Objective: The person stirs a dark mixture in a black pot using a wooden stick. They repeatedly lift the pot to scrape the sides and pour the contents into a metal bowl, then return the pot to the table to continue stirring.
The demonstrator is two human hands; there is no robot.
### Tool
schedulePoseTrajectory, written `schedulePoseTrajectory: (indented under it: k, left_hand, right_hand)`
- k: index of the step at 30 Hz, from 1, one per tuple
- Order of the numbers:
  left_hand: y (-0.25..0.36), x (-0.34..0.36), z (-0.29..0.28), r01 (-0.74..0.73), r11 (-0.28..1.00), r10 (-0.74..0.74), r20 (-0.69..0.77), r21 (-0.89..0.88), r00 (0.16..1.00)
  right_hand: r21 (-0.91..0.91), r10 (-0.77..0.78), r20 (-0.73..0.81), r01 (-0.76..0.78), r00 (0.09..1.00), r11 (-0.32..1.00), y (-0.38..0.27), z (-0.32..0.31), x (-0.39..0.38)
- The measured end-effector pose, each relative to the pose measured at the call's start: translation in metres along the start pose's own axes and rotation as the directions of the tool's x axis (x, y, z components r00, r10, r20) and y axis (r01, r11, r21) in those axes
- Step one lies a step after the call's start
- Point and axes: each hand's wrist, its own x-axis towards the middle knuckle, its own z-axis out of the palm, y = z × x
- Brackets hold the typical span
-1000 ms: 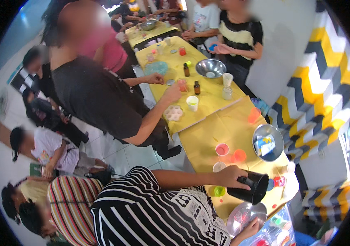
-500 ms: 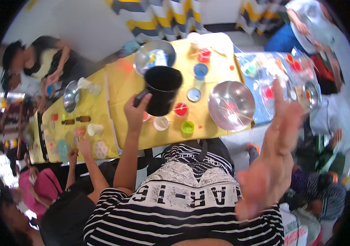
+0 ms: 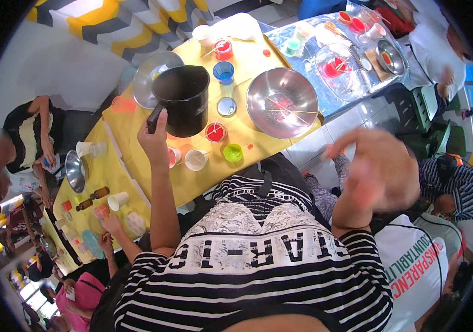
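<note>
My left hand point(image 3: 153, 137) is closed round the handle of a black pitcher point(image 3: 182, 105), which it holds above the table. The pitcher's inside looks dark, and I cannot make out what is in it. Beneath and beside it are a red-filled cup point(image 3: 215, 131) with sticks across it, a white cup point(image 3: 195, 160) with a stick, a lime green cup point(image 3: 232, 153), a round silver lid or tin point(image 3: 226, 107) and a blue cup point(image 3: 224, 72). My right hand point(image 3: 383, 171) is raised off the table's right side, smeared by motion, with nothing visible in it.
A steel bowl point(image 3: 256, 113) with thin sticks stands on the yellow-covered table point(image 3: 281, 55); another bowl point(image 3: 142, 83) is behind the pitcher. The blue-covered table point(image 3: 330, 102) at right bears cups and bowls. A neighbour's hand point(image 3: 112, 226) works at left, near brown bottles point(image 3: 92, 198).
The view has turned, shifting the table in the picture. The black pitcher stays in my left hand above the cups. My right hand has swung from fingers up to a bent, blurred pose.
</note>
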Motion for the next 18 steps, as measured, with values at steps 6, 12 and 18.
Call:
schedulePoseTrajectory:
  k: [6,12,18]
  left_hand:
    - [0.017,-0.012,0.028,-0.05,0.997,0.055,0.102,-0.053,0.993]
    - [0.02,-0.011,0.026,-0.692,0.721,0.629,0.388,0.031,0.673]
    - [0.025,-0.014,0.044,-0.779,0.606,0.758,0.416,-0.163,0.502]
  right_hand:
    - [-0.684,0.765,0.1,-0.514,0.637,0.517,0.154,0.005,-0.128]
    - [-0.695,0.692,0.29,-0.352,0.661,0.627,0.127,-0.002,-0.133]
    - [-0.488,0.476,-0.179,-0.497,0.861,0.717,0.051,0.003,-0.063]
